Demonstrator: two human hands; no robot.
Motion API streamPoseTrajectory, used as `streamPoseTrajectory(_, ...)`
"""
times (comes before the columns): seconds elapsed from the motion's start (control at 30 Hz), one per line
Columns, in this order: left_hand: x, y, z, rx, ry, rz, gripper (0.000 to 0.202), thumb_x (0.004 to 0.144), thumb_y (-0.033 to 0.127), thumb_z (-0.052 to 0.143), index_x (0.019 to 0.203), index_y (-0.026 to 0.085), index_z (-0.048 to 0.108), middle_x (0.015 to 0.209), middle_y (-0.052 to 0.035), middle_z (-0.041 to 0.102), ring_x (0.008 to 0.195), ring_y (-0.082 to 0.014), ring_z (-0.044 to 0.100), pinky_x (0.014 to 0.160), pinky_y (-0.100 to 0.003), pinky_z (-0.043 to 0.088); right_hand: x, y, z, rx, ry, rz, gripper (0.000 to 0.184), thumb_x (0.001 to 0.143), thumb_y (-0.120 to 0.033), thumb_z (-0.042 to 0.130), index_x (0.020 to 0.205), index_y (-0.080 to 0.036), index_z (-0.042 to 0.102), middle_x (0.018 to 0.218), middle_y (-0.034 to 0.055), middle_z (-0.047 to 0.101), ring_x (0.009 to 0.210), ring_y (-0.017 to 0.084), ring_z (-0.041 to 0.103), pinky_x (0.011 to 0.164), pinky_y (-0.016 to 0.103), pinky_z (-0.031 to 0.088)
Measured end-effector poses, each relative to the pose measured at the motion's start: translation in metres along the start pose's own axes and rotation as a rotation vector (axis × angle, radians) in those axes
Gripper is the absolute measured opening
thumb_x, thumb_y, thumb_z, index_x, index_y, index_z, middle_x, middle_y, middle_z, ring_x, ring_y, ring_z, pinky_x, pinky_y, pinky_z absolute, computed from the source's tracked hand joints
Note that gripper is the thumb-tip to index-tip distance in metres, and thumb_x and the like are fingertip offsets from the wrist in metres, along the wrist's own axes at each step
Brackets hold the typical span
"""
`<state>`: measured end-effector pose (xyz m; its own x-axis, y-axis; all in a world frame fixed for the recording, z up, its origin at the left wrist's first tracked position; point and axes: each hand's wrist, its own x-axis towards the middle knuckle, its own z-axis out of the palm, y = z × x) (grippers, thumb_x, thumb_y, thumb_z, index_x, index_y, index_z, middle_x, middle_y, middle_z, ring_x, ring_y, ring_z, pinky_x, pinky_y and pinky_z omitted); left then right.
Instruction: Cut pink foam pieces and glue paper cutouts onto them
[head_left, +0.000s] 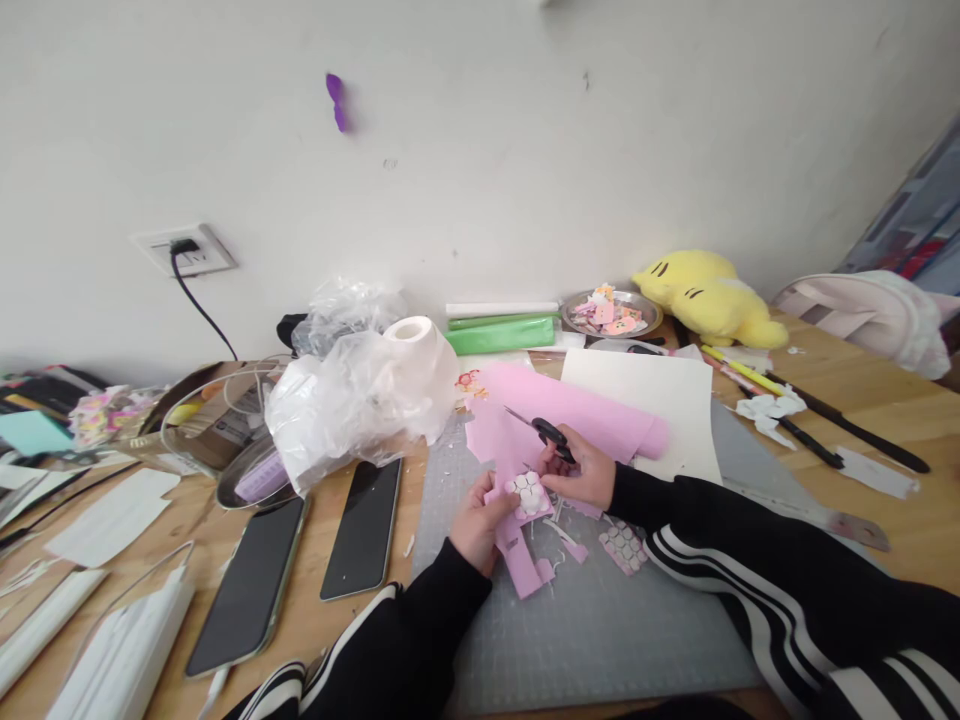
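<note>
The left hand (477, 522) holds pink paper (519, 566), the right hand (586, 472) scissors (552, 432).

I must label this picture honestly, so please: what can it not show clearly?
In the head view:
Left hand: some fingers hidden behind the pink paper.
Scissors: handles partly covered by the right hand.
Long white object: cut off by the bottom edge.
Cardboard box: print too small to read.

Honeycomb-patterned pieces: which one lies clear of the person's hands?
The greyer piece on the mat, by the right sleeve; the whiter piece sits between the left hand and right hand.
</note>
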<state>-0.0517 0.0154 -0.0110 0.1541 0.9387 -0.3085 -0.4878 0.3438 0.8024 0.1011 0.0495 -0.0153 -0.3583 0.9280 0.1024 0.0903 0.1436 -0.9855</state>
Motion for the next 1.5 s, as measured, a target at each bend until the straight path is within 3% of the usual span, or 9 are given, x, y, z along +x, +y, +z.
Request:
streamPoseTrajectory(0.57, -0.0001, -0.0008, -0.0006, 0.04, -0.04, -0.006, 0.035, 0.046, 0.016, 0.072, 0.078, 0.012, 0.057, 0.059, 0.0004, 0.06, 0.053, -0.0117, 0.054, 0.056, -0.024, 0.04, -0.0011, -0.0015, 0.001, 0.029, -0.011, -0.043, 0.029, 0.057, -0.016, 0.057, 0.074, -0.02, 0.034, 0.064, -0.0052, 0.051, 0.05, 0.005, 0.042, 0.045, 0.019, 0.031)
streamPoseTrajectory(1.07, -0.0006, -0.0015, 0.0001, 0.007, 0.014, 0.019, 0.036, 0.045, 0.012, 0.072, 0.078, 0.013, 0.055, 0.068, -0.0021, 0.065, 0.058, -0.0137, 0.057, 0.059, -0.025, 0.043, -0.0005, 0.0016, -0.0002, 0.038, -0.027, -0.028, 0.031, 0.058, -0.019, 0.059, 0.075, -0.02, 0.034, 0.065, -0.0048, 0.052, 0.05, 0.005, 0.042, 0.045, 0.02, 0.031)
streamPoseTrajectory(1.27, -0.0005, -0.0016, -0.0007, 0.019, 0.024, 0.012, 0.035, 0.046, 0.012, 0.071, 0.077, 0.014, 0.055, 0.064, -0.0006, 0.063, 0.054, -0.0127, 0.055, 0.056, -0.024, 0.042, -0.0006, 0.0002, -0.0021, 0.125, -0.02, -0.06, 0.028, 0.064, -0.032, 0.059, 0.077, -0.019, 0.037, 0.064, -0.0042, 0.049, 0.056, 0.007, 0.045, 0.052, 0.023, 0.036)
streamPoseTrajectory(1.5, 0.0005, -0.0024, -0.0008, 0.013, 0.046, 0.034, 0.036, 0.046, 0.011, 0.07, 0.078, 0.013, 0.056, 0.064, -0.0008, 0.063, 0.054, -0.0121, 0.055, 0.056, -0.024, 0.041, 0.0043, -0.0028, -0.008, 0.226, 0.026, 0.008, 0.03, 0.069, -0.047, 0.049, 0.075, -0.019, 0.038, 0.056, -0.0037, 0.052, 0.043, 0.007, 0.045, 0.041, 0.022, 0.034)
